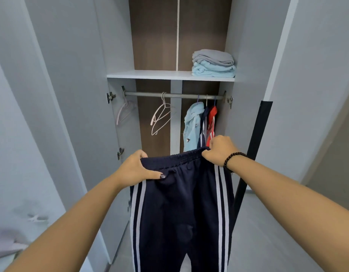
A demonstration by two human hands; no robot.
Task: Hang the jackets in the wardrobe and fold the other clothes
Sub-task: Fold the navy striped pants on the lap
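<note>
Navy track trousers [179, 203] with white side stripes hang full length in front of the open wardrobe. My left hand [135, 169] grips the left end of their elastic waistband, and my right hand [218, 150] pinches the right end. Behind them, three jackets hang at the right end of the rail [146, 94]: a light blue one [191, 126], a navy one [203, 124] and a red one [212, 124]. Folded clothes [214, 63], grey on light blue, lie on the shelf [150, 74] above.
Empty pale hangers [159, 116] hang at the middle of the rail, and another hanger [125, 111] hangs at its left end. Both wardrobe doors [75, 95] stand open. A black post [252, 146] rises at the right. Pale cloth lies at the lower left edge [4, 246].
</note>
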